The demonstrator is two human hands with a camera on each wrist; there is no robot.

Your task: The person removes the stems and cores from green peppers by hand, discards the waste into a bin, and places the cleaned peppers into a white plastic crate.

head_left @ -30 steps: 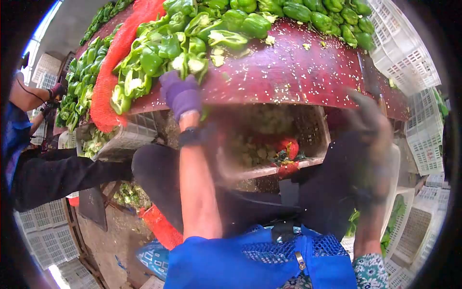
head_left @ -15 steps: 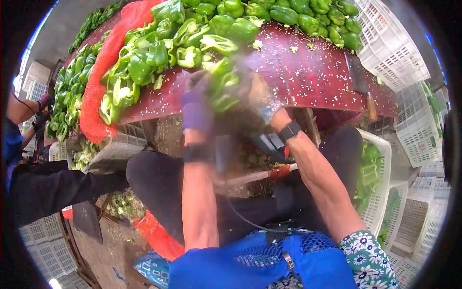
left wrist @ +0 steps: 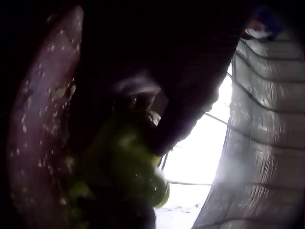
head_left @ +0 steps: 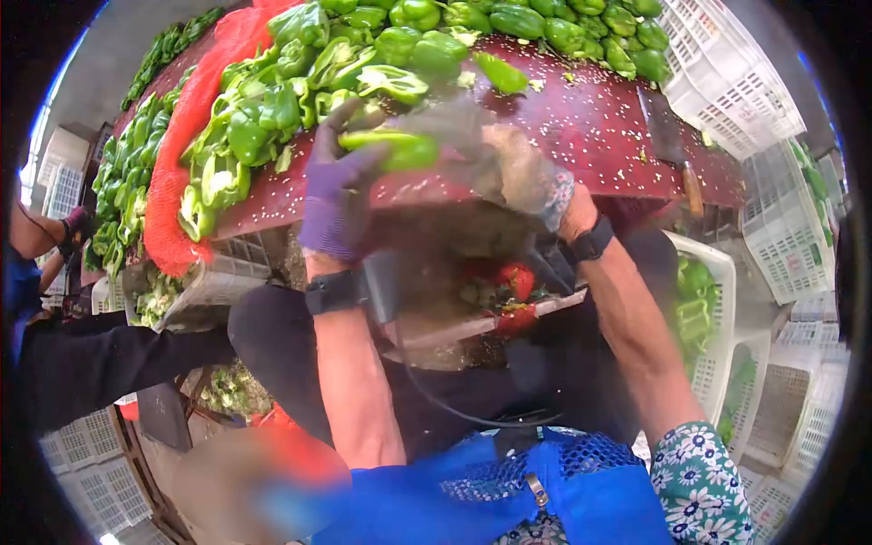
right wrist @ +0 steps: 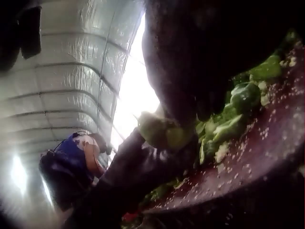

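In the head view my left hand [head_left: 341, 182], in a purple glove, pinches a green bell pepper piece [head_left: 395, 150] between thumb and fingers above the table edge. The same piece [left wrist: 128, 162] shows dimly in the left wrist view. My right hand [head_left: 531, 173], gloved and blurred, is to the right with its fingers turned toward the pepper; I cannot tell whether it grips anything. In the right wrist view the piece [right wrist: 164, 133] lies between the two dark hands. Another green pepper piece [head_left: 500, 73] appears over the red table [head_left: 599, 136], beyond the right hand.
Peppers [head_left: 436, 50] are heaped along the table's far side, whole and cut. A cleaver [head_left: 660, 127] lies at the right, handle toward me. A red mesh bag [head_left: 177, 173] runs down the left. White crates [head_left: 736, 73] stand right; another person [head_left: 41, 236] works at left.
The right hand came in from the far right to the left hand, then drew slightly right. A pepper piece has appeared over the table beyond it. The left hand has left the heap holding a pepper piece.
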